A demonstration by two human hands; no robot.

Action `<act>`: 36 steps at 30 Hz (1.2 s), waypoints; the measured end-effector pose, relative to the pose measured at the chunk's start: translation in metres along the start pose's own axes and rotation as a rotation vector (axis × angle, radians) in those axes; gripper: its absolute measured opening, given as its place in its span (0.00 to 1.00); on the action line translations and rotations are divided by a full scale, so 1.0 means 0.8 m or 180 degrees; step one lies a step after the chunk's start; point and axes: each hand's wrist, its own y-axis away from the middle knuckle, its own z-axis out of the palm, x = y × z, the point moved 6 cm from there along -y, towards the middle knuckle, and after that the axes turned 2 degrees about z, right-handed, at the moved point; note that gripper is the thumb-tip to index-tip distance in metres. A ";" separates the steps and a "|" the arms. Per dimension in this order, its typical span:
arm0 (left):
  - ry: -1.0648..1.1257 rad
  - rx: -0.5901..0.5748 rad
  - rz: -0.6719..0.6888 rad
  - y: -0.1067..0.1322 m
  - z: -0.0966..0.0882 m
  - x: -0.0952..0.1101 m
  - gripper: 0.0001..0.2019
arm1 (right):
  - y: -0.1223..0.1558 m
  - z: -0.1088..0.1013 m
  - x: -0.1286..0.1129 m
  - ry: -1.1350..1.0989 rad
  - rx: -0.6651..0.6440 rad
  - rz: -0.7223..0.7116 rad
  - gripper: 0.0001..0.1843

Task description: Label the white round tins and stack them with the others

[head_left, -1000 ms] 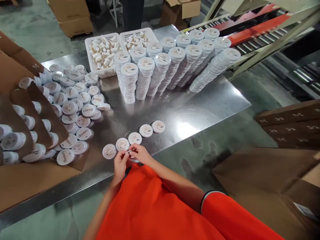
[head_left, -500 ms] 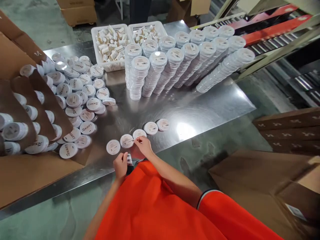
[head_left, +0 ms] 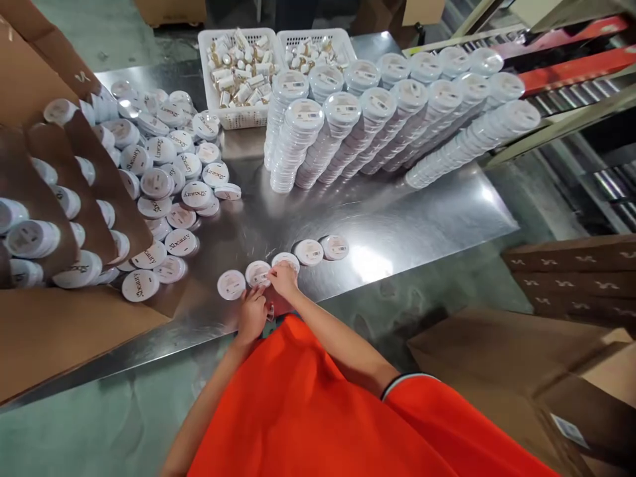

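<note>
The right hand (head_left: 283, 278) pinched a label onto the disc (head_left: 258, 272) at the desk's (head_left: 397, 212) 6 o'clock edge; the left hand (head_left: 252, 317), fingers curled, steadied it. Pressing flat and centred seemed best.

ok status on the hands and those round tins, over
Left hand and right hand both pressing on the second tin of the front row. Nothing blocking. Loose tin pile off left.

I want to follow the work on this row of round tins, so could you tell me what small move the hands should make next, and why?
Probably press the label flat on the second tin: the right hand rests its fingertips on that tin, and the left hand sits just below it. The tins to the right already show labels.
</note>
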 end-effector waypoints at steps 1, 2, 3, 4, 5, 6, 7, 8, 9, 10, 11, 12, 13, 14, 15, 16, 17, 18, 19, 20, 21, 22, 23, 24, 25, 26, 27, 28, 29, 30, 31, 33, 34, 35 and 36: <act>0.0046 0.0003 -0.0011 0.000 0.000 -0.001 0.10 | 0.000 0.000 0.000 0.0019 0.0023 -0.0001 0.09; 0.0092 0.0003 -0.0025 0.000 0.001 -0.002 0.10 | 0.000 0.001 -0.001 0.0026 0.0045 -0.0003 0.09; 0.0135 -0.0002 -0.0041 0.001 0.002 -0.003 0.10 | -0.001 0.001 -0.001 0.0023 0.0068 -0.0005 0.09; 0.0175 -0.0014 -0.0056 0.001 0.002 -0.004 0.10 | -0.001 0.002 -0.001 0.0014 0.0092 -0.0018 0.09; 0.0211 -0.0028 -0.0070 0.001 0.004 -0.005 0.10 | -0.001 0.003 -0.001 0.0003 0.0127 -0.0038 0.09; 0.0243 -0.0040 -0.0080 0.001 0.005 -0.006 0.10 | -0.001 0.003 -0.002 -0.0001 0.0171 -0.0060 0.09; 0.0273 -0.0047 -0.0087 0.001 0.005 -0.007 0.10 | 0.000 0.003 -0.002 0.0001 0.0221 -0.0081 0.09; 0.0297 -0.0048 -0.0089 0.000 0.006 -0.007 0.10 | 0.000 0.004 -0.003 0.0011 0.0268 -0.0099 0.09; 0.0314 -0.0047 -0.0097 0.000 0.007 -0.007 0.10 | 0.000 0.004 -0.003 0.0028 0.0307 -0.0113 0.10; 0.0326 -0.0042 -0.0114 0.000 0.007 -0.008 0.10 | 0.000 0.005 -0.004 0.0050 0.0327 -0.0115 0.10; 0.0337 -0.0033 -0.0133 0.000 0.007 -0.008 0.10 | 0.001 0.005 -0.005 0.0072 0.0333 -0.0104 0.10; 0.0353 -0.0022 -0.0149 0.000 0.007 -0.008 0.10 | 0.002 0.005 -0.006 0.0090 0.0328 -0.0089 0.11; 0.0372 -0.0002 -0.0165 0.000 0.007 -0.008 0.11 | 0.003 0.005 -0.007 0.0107 0.0312 -0.0068 0.11; 0.0393 0.0020 -0.0176 0.000 0.006 -0.008 0.11 | 0.003 0.004 -0.009 0.0128 0.0283 -0.0048 0.12; 0.0411 0.0043 -0.0188 0.000 0.006 -0.008 0.11 | 0.004 0.003 -0.010 0.0158 0.0247 -0.0038 0.12; 0.0425 0.0062 -0.0201 -0.001 0.006 -0.009 0.11 | 0.005 0.002 -0.013 0.0197 0.0199 -0.0054 0.12; 0.0441 0.0073 -0.0214 -0.001 0.006 -0.009 0.10 | 0.006 0.000 -0.015 0.0247 0.0136 -0.0098 0.11; 0.0468 0.0087 -0.0226 -0.001 0.006 -0.010 0.10 | 0.006 -0.001 -0.018 0.0310 0.0071 -0.0164 0.10; 0.0503 0.0104 -0.0232 -0.001 0.006 -0.010 0.09 | 0.005 -0.003 -0.021 0.0387 0.0028 -0.0236 0.10; 0.0541 0.0126 -0.0238 -0.001 0.006 -0.011 0.09 | 0.004 -0.006 -0.023 0.0477 0.0015 -0.0302 0.11; 0.0576 0.0152 -0.0253 -0.001 0.006 -0.012 0.08 | 0.002 -0.009 -0.025 0.0580 0.0027 -0.0346 0.14; 0.0603 0.0172 -0.0269 -0.001 0.006 -0.012 0.08 | 0.000 -0.012 -0.026 0.0685 0.0059 -0.0370 0.16; 0.0611 0.0185 -0.0285 -0.001 0.006 -0.013 0.08 | -0.002 -0.014 -0.026 0.0770 0.0090 -0.0375 0.17; 0.0614 0.0187 -0.0298 -0.001 0.005 -0.014 0.08 | -0.005 -0.016 -0.025 0.0820 0.0103 -0.0369 0.17; 0.0627 0.0180 -0.0302 -0.002 0.005 -0.014 0.08 | -0.008 -0.016 -0.025 0.0835 0.0093 -0.0359 0.16; 0.0665 0.0181 -0.0305 -0.002 0.004 -0.014 0.08 | -0.011 -0.016 -0.026 0.0832 0.0072 -0.0354 0.14; 0.0734 0.0192 -0.0312 -0.003 0.003 -0.015 0.09 | -0.013 -0.015 -0.026 0.0801 0.0050 -0.0344 0.12; 0.0852 0.0223 -0.0331 -0.004 0.002 -0.016 0.09 | -0.015 -0.016 -0.027 0.0717 0.0044 -0.0324 0.10; 0.1000 0.0262 -0.0348 -0.004 0.000 -0.017 0.10 | -0.017 -0.016 -0.027 0.0600 0.0057 -0.0301 0.09; 0.1144 0.0295 -0.0342 -0.005 -0.003 -0.017 0.11 | -0.017 -0.018 -0.028 0.0459 0.0085 -0.0289 0.10; 0.1283 0.0336 -0.0339 -0.005 -0.006 -0.017 0.12 | -0.016 -0.020 -0.028 0.0289 0.0112 -0.0290 0.10; 0.1553 0.0513 -0.0466 -0.002 -0.017 -0.019 0.11 | -0.009 -0.024 -0.025 -0.0037 0.0161 -0.0342 0.12; 0.1675 0.0649 -0.0603 0.001 -0.023 -0.021 0.11 | -0.003 -0.024 -0.024 -0.0123 0.0162 -0.0414 0.11; 0.1789 0.0801 -0.0769 0.005 -0.030 -0.025 0.11 | 0.005 -0.021 -0.022 -0.0257 0.0098 -0.0536 0.11; 0.1901 0.0952 -0.0937 0.009 -0.037 -0.028 0.13 | 0.015 -0.016 -0.022 -0.0524 -0.0043 -0.0696 0.10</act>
